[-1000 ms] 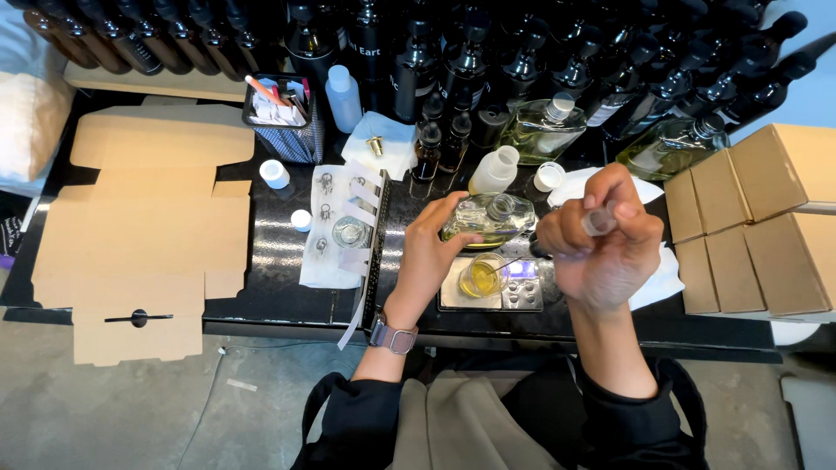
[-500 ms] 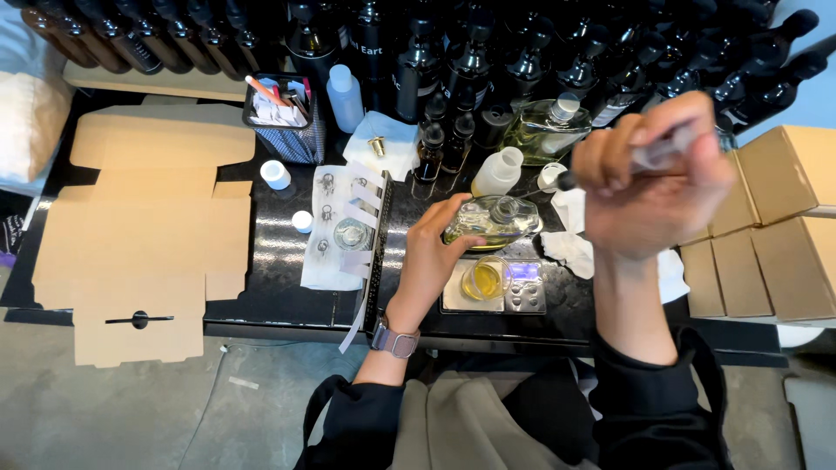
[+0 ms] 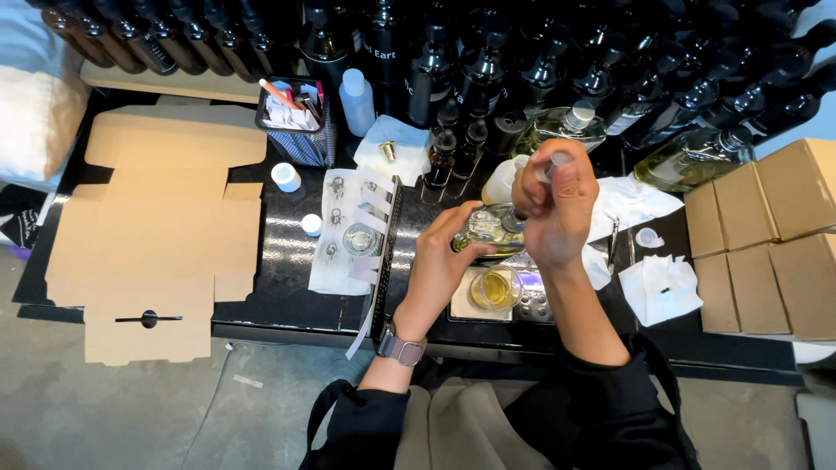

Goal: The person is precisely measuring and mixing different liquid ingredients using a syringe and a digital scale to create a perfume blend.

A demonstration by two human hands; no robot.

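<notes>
Right hand [image 3: 550, 204] pinching a clear dropper [image 3: 556, 163], fingers closed tight round it, hovering just over the neck of a glass bottle [image 3: 489, 228]. Left hand [image 3: 442, 261] gripping that bottle from seven o'clock, fingers wrapped on it, tilting it above a small beaker [image 3: 493, 287] of yellow liquid at six o'clock. Flat cardboard box [image 3: 157, 235] lying well off at nine o'clock.
</notes>
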